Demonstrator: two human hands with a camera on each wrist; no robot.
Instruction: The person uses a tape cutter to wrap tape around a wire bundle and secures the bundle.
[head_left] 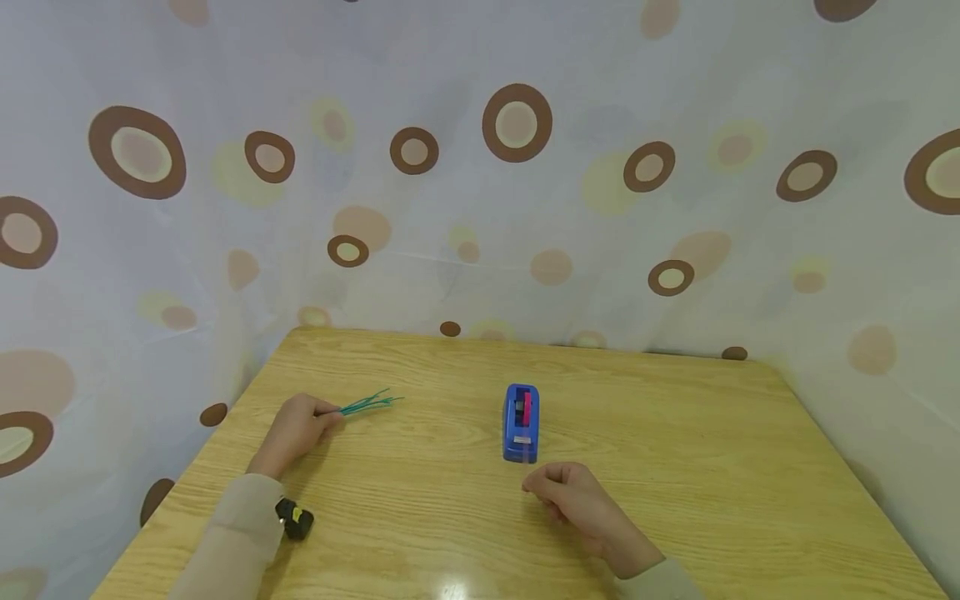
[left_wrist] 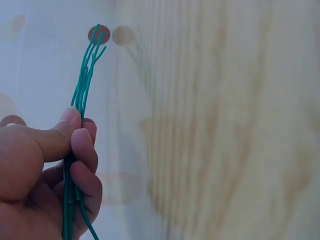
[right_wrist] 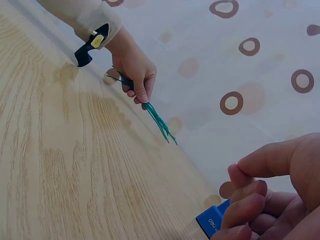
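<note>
Occupying the left side, a left hand [head_left: 296, 427] is extending from a pale beige sleeve [head_left: 240, 517], its grip clasping a bundle of thin green wire-like strands [head_left: 367, 404] between thumb and curled fingers; the splayed tips are pointing right, over the yellowish wood-grain table [head_left: 420, 500]. A black device with a yellow patch [head_left: 298, 522] is sitting at that wrist. Next, a boxy blue tape dispenser [head_left: 510, 446] with a bright pink core [head_left: 527, 408] is standing on the table. Rightmost, just before it, a right hand [head_left: 581, 508] is pinching the clear tape [head_left: 526, 456] trailing from its front.
</note>
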